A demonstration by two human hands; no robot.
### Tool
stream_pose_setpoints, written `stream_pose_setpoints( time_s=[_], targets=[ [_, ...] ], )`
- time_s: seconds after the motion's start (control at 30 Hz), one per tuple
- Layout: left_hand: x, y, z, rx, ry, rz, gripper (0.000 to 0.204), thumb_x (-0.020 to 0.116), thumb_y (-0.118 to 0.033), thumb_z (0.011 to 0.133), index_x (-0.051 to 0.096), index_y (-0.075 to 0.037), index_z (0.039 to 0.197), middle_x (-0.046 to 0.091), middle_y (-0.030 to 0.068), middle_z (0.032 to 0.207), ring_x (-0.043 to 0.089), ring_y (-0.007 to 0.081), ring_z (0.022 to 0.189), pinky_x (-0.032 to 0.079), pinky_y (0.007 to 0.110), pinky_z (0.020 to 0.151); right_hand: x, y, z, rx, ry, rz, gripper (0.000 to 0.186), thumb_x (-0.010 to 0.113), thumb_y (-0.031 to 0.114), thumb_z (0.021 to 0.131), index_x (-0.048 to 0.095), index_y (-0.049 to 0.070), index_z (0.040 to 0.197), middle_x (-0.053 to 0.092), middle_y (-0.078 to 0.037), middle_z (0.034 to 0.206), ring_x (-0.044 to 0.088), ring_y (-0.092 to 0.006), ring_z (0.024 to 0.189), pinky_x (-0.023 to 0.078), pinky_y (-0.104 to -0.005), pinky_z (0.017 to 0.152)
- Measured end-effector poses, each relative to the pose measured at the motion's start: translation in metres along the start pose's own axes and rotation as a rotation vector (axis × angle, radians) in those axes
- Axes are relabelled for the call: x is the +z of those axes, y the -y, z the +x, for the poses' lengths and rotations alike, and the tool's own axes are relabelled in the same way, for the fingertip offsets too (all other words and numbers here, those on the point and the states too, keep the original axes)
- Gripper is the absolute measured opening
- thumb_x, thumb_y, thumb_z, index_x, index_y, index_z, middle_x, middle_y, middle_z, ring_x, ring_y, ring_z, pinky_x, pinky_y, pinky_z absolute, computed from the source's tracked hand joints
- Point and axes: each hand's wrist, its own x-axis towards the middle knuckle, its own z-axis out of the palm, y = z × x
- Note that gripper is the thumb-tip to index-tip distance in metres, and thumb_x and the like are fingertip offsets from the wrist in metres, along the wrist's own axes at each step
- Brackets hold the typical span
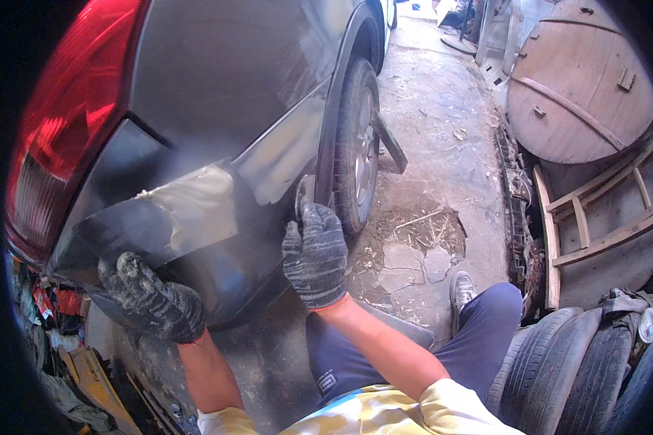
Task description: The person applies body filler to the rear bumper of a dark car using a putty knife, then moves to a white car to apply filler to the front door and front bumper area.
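My left hand (pixel 156 301), in a dark grey knit glove, grips the lower left edge of a thin dark board (pixel 123 230). A thick smear of cream putty (pixel 199 206) lies across the board's right part. In my right hand (pixel 315 257), gloved alike, is a small flat spreader (pixel 307 190), its upper end showing above the fingers beside the wheel arch. The fingers hide the rest of it. Both hands are in front of the grey car's rear corner (pixel 225 80). Pale filler patches (pixel 279 159) cover the bodywork between the board and the arch.
A red tail light (pixel 72 94) is at the far left. The rear wheel (pixel 359 145) stands right of my right hand, with a dark wedge-like piece (pixel 389 141) against it. Old tyres (pixel 551 355), a wooden frame (pixel 580 221) and a round wooden panel (pixel 580 80) line the right side.
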Motion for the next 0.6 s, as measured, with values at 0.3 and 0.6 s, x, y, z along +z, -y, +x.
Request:
stream_pose_setpoints(
  time_s=[0.3,0.6],
  targets=[
    [0.0,0.011,-0.005,-0.017,0.058,-0.022,0.025,0.046,-0.009,0.096,0.057,0.006,0.113,0.059,0.0192,0.115,0.057,0.0356,0.108,0.047,0.044,0.092,-0.034,-0.029,-0.002,0.196,0.042,0.103,0.023,0.048,0.014,0.092,0.057,-0.002,0.106,0.059,-0.023,0.092,0.057,-0.0382,0.085,0.045,-0.0438,0.076],
    [0.0,0.007,-0.005,-0.015,0.058,0.046,0.025,0.05,-0.009,0.094,0.058,0.004,0.114,0.059,0.0193,0.115,0.058,0.0344,0.106,0.047,0.043,0.092,-0.03,-0.042,-0.008,0.177,0.11,0.057,0.022,0.049,0.013,0.092,0.059,-0.003,0.104,0.059,-0.024,0.094,0.057,-0.0397,0.086,0.045,-0.0449,0.077]
  ],
)
